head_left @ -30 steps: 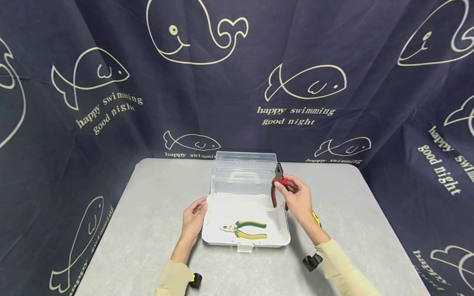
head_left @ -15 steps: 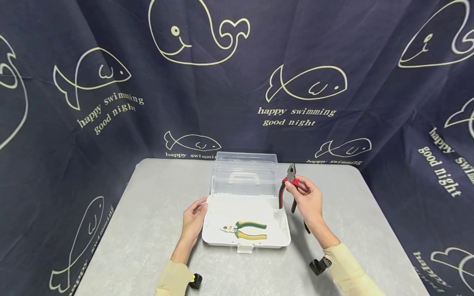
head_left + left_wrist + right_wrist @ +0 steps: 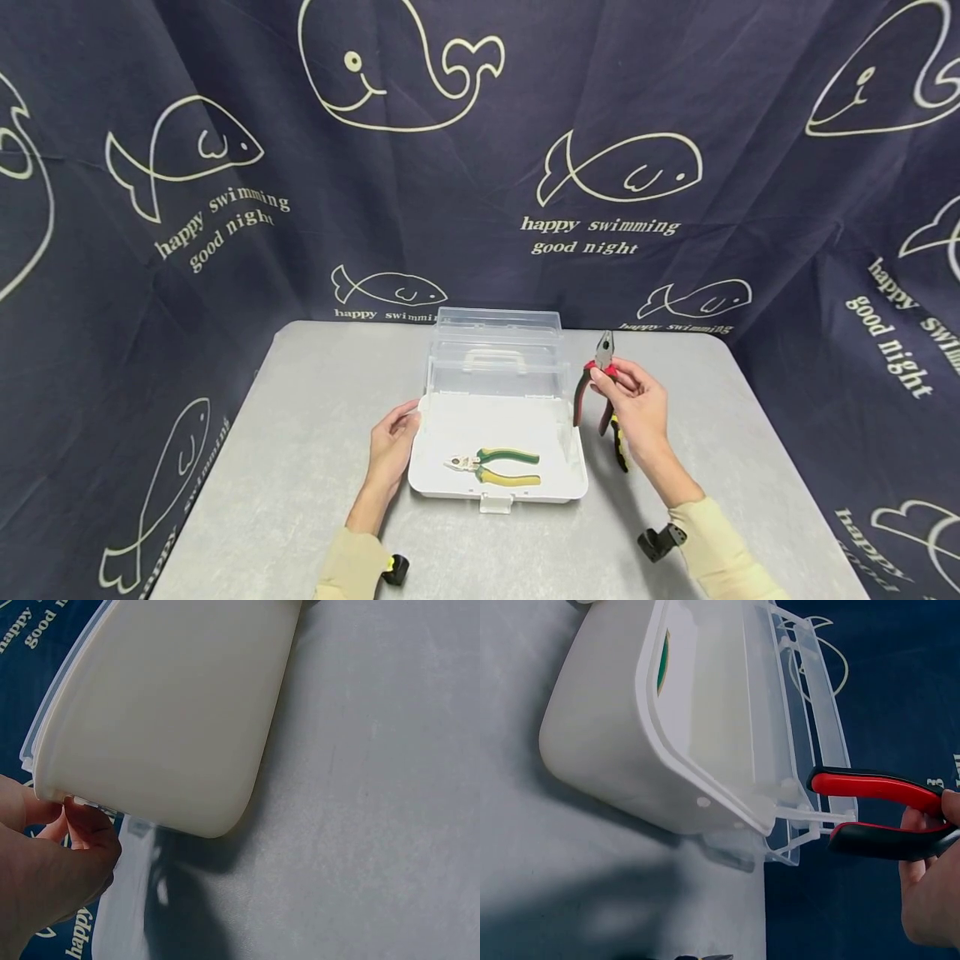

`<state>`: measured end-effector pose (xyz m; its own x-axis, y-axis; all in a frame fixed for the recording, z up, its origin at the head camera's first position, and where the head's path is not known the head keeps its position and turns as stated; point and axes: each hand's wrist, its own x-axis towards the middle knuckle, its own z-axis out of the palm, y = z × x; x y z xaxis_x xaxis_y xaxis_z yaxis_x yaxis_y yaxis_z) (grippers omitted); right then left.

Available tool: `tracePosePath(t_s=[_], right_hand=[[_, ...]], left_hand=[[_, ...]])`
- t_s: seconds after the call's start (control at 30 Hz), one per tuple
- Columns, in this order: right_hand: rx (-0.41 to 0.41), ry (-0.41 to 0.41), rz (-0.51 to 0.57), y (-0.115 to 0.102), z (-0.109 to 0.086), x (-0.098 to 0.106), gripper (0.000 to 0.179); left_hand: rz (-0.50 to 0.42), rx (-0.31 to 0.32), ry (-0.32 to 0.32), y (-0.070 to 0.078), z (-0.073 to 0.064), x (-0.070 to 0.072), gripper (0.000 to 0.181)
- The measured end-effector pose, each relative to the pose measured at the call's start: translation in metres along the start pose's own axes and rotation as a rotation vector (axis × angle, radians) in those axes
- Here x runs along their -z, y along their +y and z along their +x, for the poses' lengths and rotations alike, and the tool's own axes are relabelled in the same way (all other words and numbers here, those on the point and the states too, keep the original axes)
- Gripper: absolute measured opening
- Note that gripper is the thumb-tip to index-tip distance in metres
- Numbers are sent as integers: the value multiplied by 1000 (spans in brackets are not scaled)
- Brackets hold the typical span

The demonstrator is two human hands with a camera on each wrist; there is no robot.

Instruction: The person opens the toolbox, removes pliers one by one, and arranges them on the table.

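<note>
A white toolbox [image 3: 457,425] with its clear lid [image 3: 495,337] raised stands on the table. Inside it, pliers with green and yellow handles [image 3: 510,479] lie flat, jaws toward the left. My left hand [image 3: 392,446] grips the box's left side near the back; in the left wrist view its thumb and fingers meet under the rim. Right of the box, my right hand [image 3: 637,408] holds red-and-black pliers [image 3: 581,392] by the upper handles, jaws up. Their parted handles [image 3: 877,784] point toward the box in the right wrist view.
A yellow-and-black handled tool [image 3: 618,446] lies on the grey table [image 3: 712,500] right of the box, partly hidden behind my right hand. The box's front latch [image 3: 496,503] hangs down. A dark blue curtain [image 3: 480,183] hangs behind the table.
My right hand has moved right with the red-and-black pliers, from over the box's right edge to beside it. The yellow-and-black tool shows more now. My left hand stays put.
</note>
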<state>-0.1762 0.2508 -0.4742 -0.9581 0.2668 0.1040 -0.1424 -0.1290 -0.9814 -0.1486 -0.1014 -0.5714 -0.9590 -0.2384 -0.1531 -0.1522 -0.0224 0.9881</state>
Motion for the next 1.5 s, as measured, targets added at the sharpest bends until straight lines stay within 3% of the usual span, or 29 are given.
tracePosePath(t_s=[0.23,0.53,0.67,0.93,1.1,1.33,1.5], right_hand=[[-68,42,47,-2,2,11,30],[-142,84,-18,-3,7,29,36],[-182,76,10,-2,9,38,38],[-192,64,27,3,12,52,31],[-198,65,8,8,16,60,36],[-202,34,21,16,21,74,27],[-207,17,-27,19,24,85,27]], left_hand=[[-4,4,4,1,0,-1,31],[-17,12,-36,5,2,3,33],[-16,20,-44,7,3,3,33],[-17,36,-65,9,5,5,34],[-22,45,-84,14,3,6,35],[-21,51,-73,9,5,7,34],[-17,46,-76,10,4,6,35]])
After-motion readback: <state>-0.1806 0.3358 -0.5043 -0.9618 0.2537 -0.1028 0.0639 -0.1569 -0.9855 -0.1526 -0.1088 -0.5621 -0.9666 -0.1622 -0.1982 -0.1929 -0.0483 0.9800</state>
